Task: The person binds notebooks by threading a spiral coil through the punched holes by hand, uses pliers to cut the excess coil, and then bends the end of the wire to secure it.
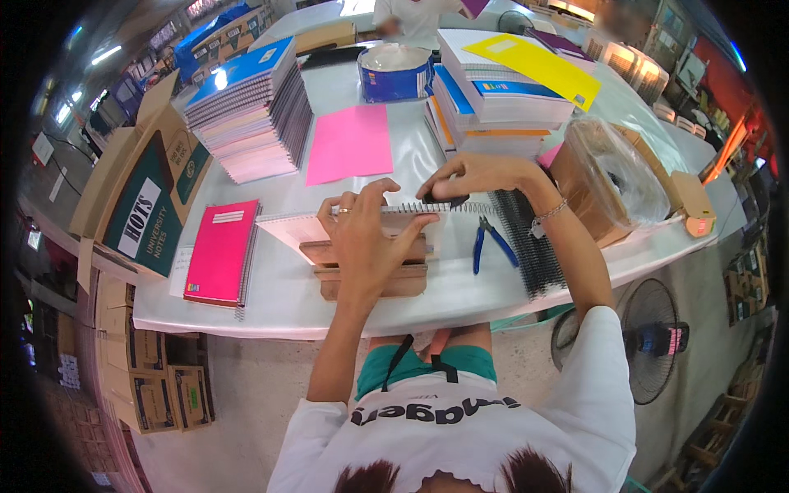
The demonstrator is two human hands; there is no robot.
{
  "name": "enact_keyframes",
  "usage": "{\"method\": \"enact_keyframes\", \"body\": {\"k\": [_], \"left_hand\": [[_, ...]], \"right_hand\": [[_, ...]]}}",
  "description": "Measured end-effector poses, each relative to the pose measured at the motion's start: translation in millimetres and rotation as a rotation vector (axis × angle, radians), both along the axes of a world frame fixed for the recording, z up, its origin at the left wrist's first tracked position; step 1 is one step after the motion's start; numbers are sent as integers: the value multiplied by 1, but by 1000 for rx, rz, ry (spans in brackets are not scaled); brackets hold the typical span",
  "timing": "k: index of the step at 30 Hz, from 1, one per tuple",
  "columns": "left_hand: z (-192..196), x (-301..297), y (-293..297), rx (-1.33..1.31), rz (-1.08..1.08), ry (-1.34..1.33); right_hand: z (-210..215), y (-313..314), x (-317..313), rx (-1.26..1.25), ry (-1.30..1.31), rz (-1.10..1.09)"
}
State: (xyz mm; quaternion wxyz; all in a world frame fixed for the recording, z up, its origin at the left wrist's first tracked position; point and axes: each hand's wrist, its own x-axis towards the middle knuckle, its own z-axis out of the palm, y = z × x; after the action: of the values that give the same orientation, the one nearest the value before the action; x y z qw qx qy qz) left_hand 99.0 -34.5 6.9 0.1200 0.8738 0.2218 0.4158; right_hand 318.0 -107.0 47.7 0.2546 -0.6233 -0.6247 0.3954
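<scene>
Paper block point(329, 223) with a spiral wire point(427, 208) along its top edge rests on a wooden jig point(374, 275) on the white surface point(279, 300). Left hand point(370, 234) presses flat over the block, its grip spread wide. Right hand point(472, 177) pinches a small dark tool point(444, 199) at the wire. Blue-handled pliers point(491, 240) lie just right of the jig.

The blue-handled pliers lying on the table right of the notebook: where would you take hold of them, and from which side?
Grip the blue-handled pliers by the two blue handles, coming from above and from the person's side. They lie flat on the white table, handles splayed toward the table's near edge and the dark jaws pointing away, so the handles are probably the free end. The right hand is nearest.
</scene>
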Motion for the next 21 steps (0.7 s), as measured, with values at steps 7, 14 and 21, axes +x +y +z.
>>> {"method": "enact_keyframes", "body": {"k": [7, 14, 21], "left_hand": [[7, -1, 3, -57, 16, -12], [10, -2, 2, -74, -12, -13], [-9, -7, 0, 111, 158, -110]], "right_hand": [[-1, 13, 1, -39, 20, 63], [-10, 8, 4, -221, 177, 11], [-8, -11, -2, -139, 316, 231]]}}
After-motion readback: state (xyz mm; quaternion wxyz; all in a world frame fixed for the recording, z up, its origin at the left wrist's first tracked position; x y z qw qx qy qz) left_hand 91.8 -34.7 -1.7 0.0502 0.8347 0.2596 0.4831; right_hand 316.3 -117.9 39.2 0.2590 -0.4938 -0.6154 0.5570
